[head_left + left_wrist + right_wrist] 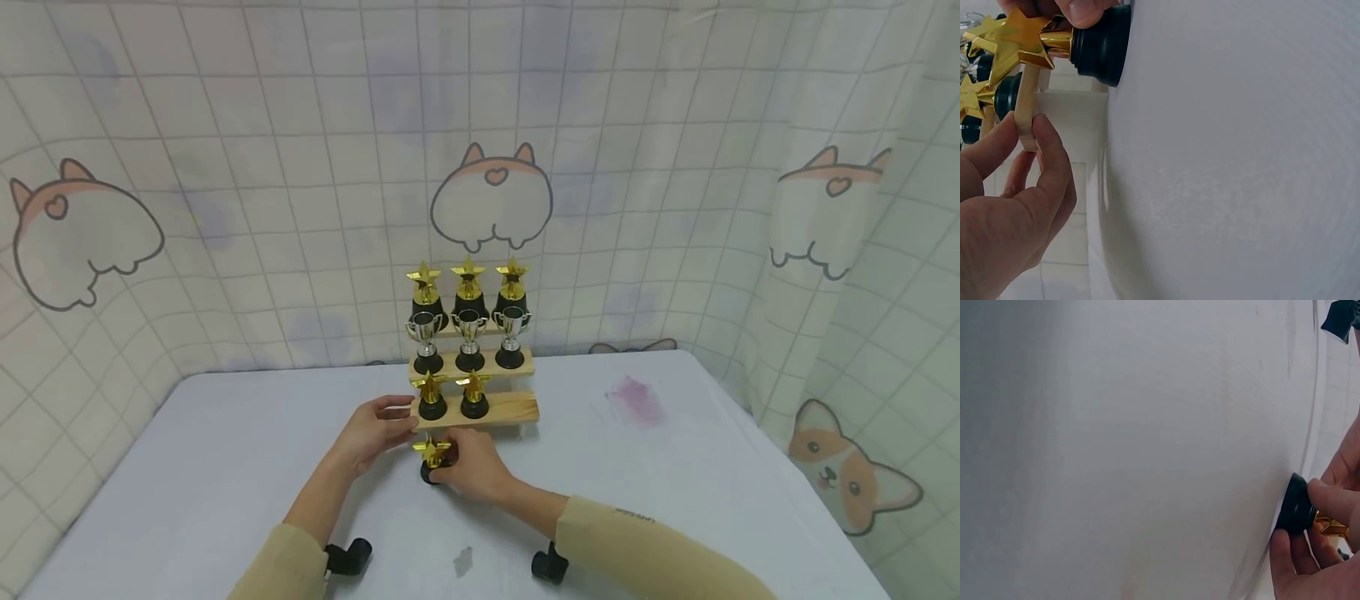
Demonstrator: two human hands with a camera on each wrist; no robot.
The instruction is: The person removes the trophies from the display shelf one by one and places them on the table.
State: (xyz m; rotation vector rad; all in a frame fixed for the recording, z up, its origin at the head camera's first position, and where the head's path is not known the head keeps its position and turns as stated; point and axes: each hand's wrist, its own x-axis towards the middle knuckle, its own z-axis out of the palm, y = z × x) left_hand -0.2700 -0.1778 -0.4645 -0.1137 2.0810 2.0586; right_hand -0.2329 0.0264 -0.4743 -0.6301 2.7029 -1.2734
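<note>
A tiered wooden display stand holds small trophies, and my left hand (378, 429) pinches the left end of its lowest shelf (517, 407). In the left wrist view, thumb and fingers lie on opposite faces of that board (1025, 115). My right hand (476, 467) grips a gold star trophy (431, 452) just in front of the stand. Its black base (1297, 506) is right at the tabletop, upright, with fingers around it in the right wrist view. Two star trophies (474, 398) stand on the left and middle of the lowest shelf; its right part is bare wood.
Three silver cups (469, 337) stand on the middle shelf and three larger gold star trophies (468, 287) on the top one. A white-covered table (637, 483) lies beneath. Behind hangs a checked curtain (300, 167) with cartoon dogs. Black wrist devices (551, 565) sit near both sleeves.
</note>
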